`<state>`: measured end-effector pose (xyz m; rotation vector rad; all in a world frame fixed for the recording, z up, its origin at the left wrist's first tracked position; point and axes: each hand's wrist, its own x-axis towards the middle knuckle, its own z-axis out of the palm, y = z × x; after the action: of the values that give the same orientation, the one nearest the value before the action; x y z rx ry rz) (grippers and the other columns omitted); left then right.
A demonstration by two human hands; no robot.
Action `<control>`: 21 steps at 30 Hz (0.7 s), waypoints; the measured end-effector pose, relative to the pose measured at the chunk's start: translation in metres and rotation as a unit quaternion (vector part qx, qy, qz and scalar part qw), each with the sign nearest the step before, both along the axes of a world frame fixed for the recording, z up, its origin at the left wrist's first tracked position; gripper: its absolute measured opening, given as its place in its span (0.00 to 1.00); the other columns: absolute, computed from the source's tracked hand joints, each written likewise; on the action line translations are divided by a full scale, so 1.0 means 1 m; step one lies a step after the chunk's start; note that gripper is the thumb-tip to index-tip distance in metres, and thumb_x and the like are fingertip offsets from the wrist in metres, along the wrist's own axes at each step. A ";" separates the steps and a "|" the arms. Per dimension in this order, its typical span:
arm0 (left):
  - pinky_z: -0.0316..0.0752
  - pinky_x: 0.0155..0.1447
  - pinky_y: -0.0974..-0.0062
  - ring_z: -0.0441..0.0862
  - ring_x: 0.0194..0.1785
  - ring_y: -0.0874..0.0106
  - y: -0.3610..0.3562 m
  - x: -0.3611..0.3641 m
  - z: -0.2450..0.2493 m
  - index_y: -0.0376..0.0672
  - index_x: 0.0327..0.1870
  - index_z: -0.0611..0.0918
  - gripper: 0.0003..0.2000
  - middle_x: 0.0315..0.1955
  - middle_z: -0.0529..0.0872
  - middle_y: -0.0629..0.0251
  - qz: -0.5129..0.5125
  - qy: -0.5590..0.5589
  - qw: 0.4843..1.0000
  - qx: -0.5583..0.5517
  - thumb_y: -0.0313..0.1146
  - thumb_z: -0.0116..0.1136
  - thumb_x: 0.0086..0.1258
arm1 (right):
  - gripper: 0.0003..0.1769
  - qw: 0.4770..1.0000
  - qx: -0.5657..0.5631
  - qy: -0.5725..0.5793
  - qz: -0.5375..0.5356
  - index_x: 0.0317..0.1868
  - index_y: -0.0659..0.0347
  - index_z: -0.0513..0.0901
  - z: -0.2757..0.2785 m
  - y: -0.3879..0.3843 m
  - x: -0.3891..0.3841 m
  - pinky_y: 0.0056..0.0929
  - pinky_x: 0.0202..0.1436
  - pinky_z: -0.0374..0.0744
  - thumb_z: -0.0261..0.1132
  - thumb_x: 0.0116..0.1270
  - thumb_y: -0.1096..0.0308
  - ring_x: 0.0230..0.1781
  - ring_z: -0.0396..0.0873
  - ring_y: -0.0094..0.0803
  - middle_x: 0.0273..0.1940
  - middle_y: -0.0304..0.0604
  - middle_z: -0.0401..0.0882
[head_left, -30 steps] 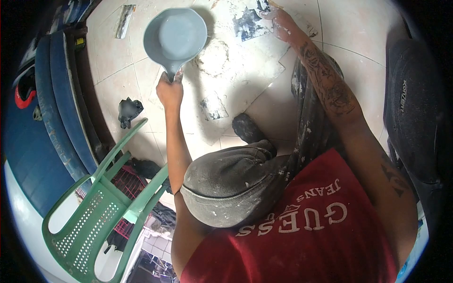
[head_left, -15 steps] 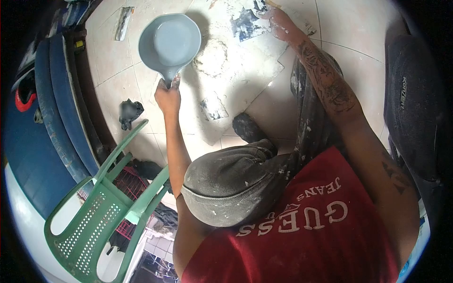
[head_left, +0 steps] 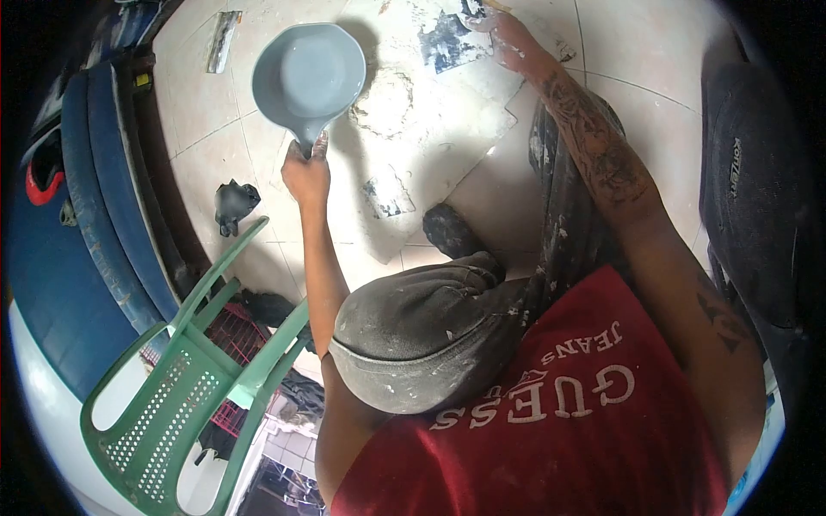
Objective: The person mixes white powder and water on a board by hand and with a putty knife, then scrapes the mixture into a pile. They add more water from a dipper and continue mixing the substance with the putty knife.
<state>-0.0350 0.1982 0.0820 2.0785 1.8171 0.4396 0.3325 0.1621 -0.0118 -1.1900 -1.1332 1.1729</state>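
My left hand (head_left: 306, 172) is closed round the short handle of a grey-blue pan-shaped bowl (head_left: 310, 77), held out over the floor. Inside the bowl its bottom shows bare, apart from any thin liquid I cannot make out. At the top, my right hand (head_left: 508, 41), smeared with white, has its fingers bent near the frame's edge; what they grip is too hidden to name. Just left of it lies a dark-blue, white-smeared sheet (head_left: 449, 43). Another smeared piece (head_left: 388, 192) lies lower on the whitened floor sheet (head_left: 430, 129).
A green plastic chair (head_left: 163, 413) stands at the lower left, beside blue padded furniture (head_left: 129, 198). A dark crumpled thing (head_left: 235, 206) and a narrow strip (head_left: 224, 41) lie on the tiles. A black bag (head_left: 757, 189) is at the right.
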 end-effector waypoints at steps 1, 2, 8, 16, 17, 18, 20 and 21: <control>0.66 0.28 0.78 0.70 0.21 0.77 0.001 0.001 -0.001 0.31 0.34 0.80 0.15 0.19 0.80 0.63 0.017 0.007 1.000 -0.018 0.37 0.63 0.60 | 0.07 0.990 0.028 -0.138 -0.004 0.37 0.60 0.77 0.001 0.000 0.002 0.28 0.37 0.76 0.57 0.61 0.67 0.32 0.75 0.30 0.32 0.40 0.77; 0.67 0.28 0.77 0.71 0.21 0.76 0.001 0.001 -0.002 0.31 0.34 0.80 0.15 0.20 0.80 0.63 0.034 0.014 0.999 -0.036 0.38 0.63 0.60 | 0.07 0.960 0.056 -0.273 -0.008 0.37 0.59 0.77 0.001 0.000 0.002 0.28 0.37 0.76 0.57 0.61 0.67 0.32 0.75 0.30 0.32 0.40 0.77; 0.67 0.29 0.77 0.71 0.22 0.76 -0.003 0.013 0.001 0.31 0.34 0.80 0.15 0.20 0.80 0.61 0.012 -0.017 0.999 -0.042 0.37 0.63 0.60 | 0.06 0.907 0.169 -0.385 -0.027 0.38 0.60 0.77 -0.011 0.001 0.006 0.27 0.38 0.76 0.56 0.61 0.70 0.33 0.75 0.29 0.33 0.39 0.77; 0.72 0.38 0.64 0.80 0.32 0.51 -0.012 0.023 0.006 0.33 0.31 0.78 0.15 0.26 0.82 0.47 0.017 0.006 0.998 -0.059 0.38 0.64 0.57 | 0.09 0.934 -0.036 0.355 0.010 0.41 0.61 0.76 0.008 0.004 0.000 0.32 0.39 0.77 0.56 0.60 0.71 0.31 0.76 0.33 0.36 0.39 0.77; 0.72 0.38 0.64 0.80 0.31 0.51 -0.013 0.023 0.006 0.33 0.31 0.78 0.15 0.26 0.82 0.47 0.018 0.010 0.998 -0.067 0.38 0.64 0.57 | 0.09 0.940 -0.036 0.340 0.009 0.41 0.61 0.76 0.009 0.004 0.000 0.34 0.38 0.77 0.56 0.60 0.71 0.31 0.77 0.34 0.36 0.40 0.77; 0.72 0.38 0.64 0.80 0.31 0.51 -0.014 0.024 0.007 0.33 0.31 0.78 0.15 0.26 0.82 0.47 0.011 0.002 0.998 -0.061 0.38 0.64 0.57 | 0.10 0.995 0.049 0.089 0.009 0.42 0.61 0.76 0.007 0.004 0.004 0.35 0.39 0.77 0.57 0.59 0.70 0.32 0.77 0.35 0.37 0.42 0.77; 0.72 0.38 0.63 0.79 0.31 0.50 -0.018 0.025 0.009 0.33 0.31 0.78 0.15 0.25 0.82 0.47 -0.002 -0.014 0.999 -0.049 0.39 0.64 0.57 | 0.12 0.888 0.203 -0.412 0.006 0.43 0.61 0.76 0.004 0.000 0.014 0.38 0.39 0.76 0.59 0.58 0.69 0.33 0.76 0.38 0.37 0.45 0.78; 0.72 0.38 0.66 0.80 0.31 0.54 -0.020 0.027 0.012 0.32 0.33 0.78 0.15 0.26 0.82 0.47 -0.004 0.003 0.999 -0.054 0.38 0.64 0.58 | 0.13 0.883 0.244 -0.400 -0.021 0.43 0.61 0.76 -0.005 0.002 0.016 0.40 0.40 0.75 0.59 0.57 0.69 0.35 0.76 0.39 0.38 0.46 0.78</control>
<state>-0.0083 0.1784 0.0935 2.0162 1.7929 0.3271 0.3490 0.1639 -0.0170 -1.3019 -1.8661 0.2713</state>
